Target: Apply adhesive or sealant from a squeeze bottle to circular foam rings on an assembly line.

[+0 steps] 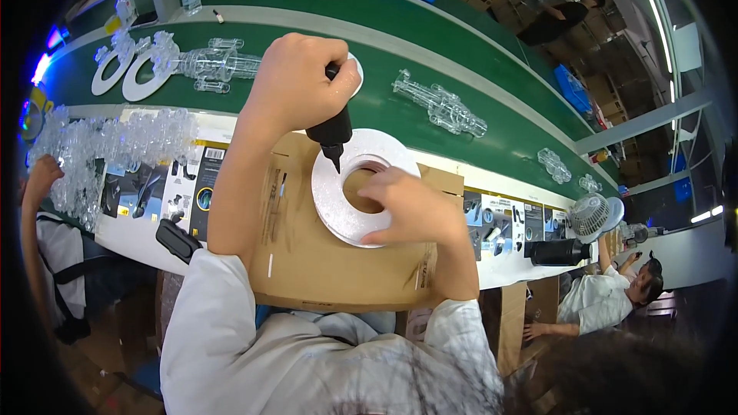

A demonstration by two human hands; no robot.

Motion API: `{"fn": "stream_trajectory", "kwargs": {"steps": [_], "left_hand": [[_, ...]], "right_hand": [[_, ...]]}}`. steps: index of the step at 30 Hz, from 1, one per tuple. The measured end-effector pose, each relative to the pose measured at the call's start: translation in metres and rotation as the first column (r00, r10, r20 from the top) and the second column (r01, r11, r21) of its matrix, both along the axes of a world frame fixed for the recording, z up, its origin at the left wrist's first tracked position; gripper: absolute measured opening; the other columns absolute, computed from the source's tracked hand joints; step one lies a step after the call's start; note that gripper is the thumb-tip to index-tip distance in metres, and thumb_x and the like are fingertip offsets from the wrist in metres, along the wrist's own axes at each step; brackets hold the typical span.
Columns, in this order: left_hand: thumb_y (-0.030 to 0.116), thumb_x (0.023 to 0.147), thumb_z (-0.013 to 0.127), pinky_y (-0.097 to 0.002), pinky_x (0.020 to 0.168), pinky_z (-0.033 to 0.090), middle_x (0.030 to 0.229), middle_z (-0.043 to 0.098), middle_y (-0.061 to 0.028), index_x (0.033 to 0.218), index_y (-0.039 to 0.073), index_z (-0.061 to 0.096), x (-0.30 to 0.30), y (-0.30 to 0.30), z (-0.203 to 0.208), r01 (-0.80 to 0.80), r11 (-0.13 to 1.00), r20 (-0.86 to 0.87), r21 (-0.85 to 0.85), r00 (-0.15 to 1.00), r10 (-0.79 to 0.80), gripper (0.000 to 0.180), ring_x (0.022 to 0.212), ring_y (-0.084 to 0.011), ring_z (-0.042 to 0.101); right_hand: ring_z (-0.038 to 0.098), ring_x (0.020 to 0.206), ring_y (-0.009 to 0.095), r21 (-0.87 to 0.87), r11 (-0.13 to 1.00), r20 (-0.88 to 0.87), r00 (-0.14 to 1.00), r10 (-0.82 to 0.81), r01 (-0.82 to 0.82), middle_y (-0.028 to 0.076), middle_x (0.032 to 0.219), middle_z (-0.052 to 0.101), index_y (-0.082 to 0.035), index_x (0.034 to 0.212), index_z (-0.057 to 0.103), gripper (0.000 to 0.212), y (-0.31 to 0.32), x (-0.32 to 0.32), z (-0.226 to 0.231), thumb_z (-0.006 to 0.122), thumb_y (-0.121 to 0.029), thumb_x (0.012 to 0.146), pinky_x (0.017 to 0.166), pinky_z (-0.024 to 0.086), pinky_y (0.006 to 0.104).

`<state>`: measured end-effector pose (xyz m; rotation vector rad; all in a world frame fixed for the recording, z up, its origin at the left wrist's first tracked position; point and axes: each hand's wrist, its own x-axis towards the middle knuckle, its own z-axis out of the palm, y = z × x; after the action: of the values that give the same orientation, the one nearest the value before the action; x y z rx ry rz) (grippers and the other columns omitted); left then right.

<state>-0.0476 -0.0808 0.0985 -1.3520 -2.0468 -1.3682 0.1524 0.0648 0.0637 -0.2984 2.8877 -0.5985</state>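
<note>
My left hand (300, 81) is closed around a black pointed tool (332, 132), which looks like an electric screwdriver. Its narrow tip points down just above the left side of a flat white ring (334, 204). That ring lies on a brown cardboard box (307, 269) in front of me. My right hand (407, 207) grips the ring's right side, fingers reaching into the centre hole and thumb at the lower edge. Behind my left hand, a round white piece (355, 77) shows only in part.
Clear plastic assemblies (442, 107) lie on the green bench (369, 107), more at left beside two white rings (150, 77). Bagged parts (115, 138) pile up at left near a co-worker's hand (46, 177). A black cylinder (557, 252) and a fan (590, 217) stand at right, near another person.
</note>
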Motion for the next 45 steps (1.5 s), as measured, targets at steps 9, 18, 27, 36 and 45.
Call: {"fn": "stream_trajectory", "kwargs": {"steps": [9, 18, 27, 36, 45], "left_hand": [[0.012, 0.079, 0.062, -0.0383, 0.051, 0.041, 0.058, 0.054, -0.0172, 0.066, -0.002, 0.057, 0.004, 0.008, 0.001, -0.004, 1.000, 0.024, 0.014, 1.000, 0.004, 0.019, 0.050, -0.0326, 0.051], [0.010, 0.085, 0.060, -0.0344, 0.050, 0.036, 0.056, 0.046, -0.0133, 0.067, -0.002, 0.052, 0.008, -0.006, 0.009, -0.088, 0.948, 0.110, 0.305, 0.992, 0.057, 0.022, 0.050, -0.0224, 0.040], [0.010, 0.081, 0.062, -0.0370, 0.048, 0.038, 0.057, 0.050, -0.0138, 0.064, 0.000, 0.053, 0.017, 0.014, 0.008, -0.049, 0.964, 0.087, 0.263, 0.996, 0.027, 0.021, 0.048, -0.0290, 0.049], [0.011, 0.076, 0.065, -0.0410, 0.047, 0.041, 0.059, 0.054, -0.0130, 0.063, 0.003, 0.053, 0.016, 0.021, -0.007, -0.086, 0.980, -0.024, 0.182, 0.996, 0.092, 0.019, 0.050, -0.0326, 0.052], [0.013, 0.075, 0.066, -0.0403, 0.046, 0.042, 0.057, 0.054, -0.0108, 0.059, 0.004, 0.054, 0.018, 0.033, -0.014, 0.046, 0.995, -0.150, 0.093, 0.988, -0.032, 0.022, 0.050, -0.0311, 0.054]], "right_hand": [[0.044, 0.130, 0.036, 0.036, 0.996, -0.139, 0.988, -0.070, 0.076, 0.016, 0.138, 0.052, 0.001, 0.101, 0.071, 0.052, -0.020, 0.021, -0.021, 0.085, -0.032, 0.063, 0.108, 0.035, 0.0470], [0.048, 0.129, 0.035, -0.064, 0.976, -0.344, 0.913, -0.218, 0.209, 0.014, 0.138, 0.056, -0.002, 0.095, 0.070, 0.043, 0.034, 0.044, 0.007, 0.082, -0.022, 0.059, 0.107, 0.035, 0.0482], [0.054, 0.125, 0.039, 0.185, 0.470, -0.413, 0.502, -0.760, 0.863, 0.014, 0.142, 0.056, -0.006, 0.102, 0.076, 0.050, 0.299, 0.077, -0.056, 0.078, -0.033, 0.060, 0.103, 0.043, 0.0521], [0.050, 0.132, 0.035, 0.450, 0.251, -0.154, 0.352, -0.923, 0.857, 0.011, 0.142, 0.056, -0.017, 0.114, 0.074, 0.055, 0.352, 0.074, -0.100, 0.081, -0.037, 0.063, 0.108, 0.039, 0.0541], [0.060, 0.088, 0.009, -0.640, 0.640, -0.170, 0.734, -0.657, 0.425, 0.008, 0.123, 0.066, 0.000, 0.131, 0.059, 0.047, 0.149, 0.019, -0.044, 0.068, -0.004, 0.085, 0.080, 0.052, 0.0242]]}}
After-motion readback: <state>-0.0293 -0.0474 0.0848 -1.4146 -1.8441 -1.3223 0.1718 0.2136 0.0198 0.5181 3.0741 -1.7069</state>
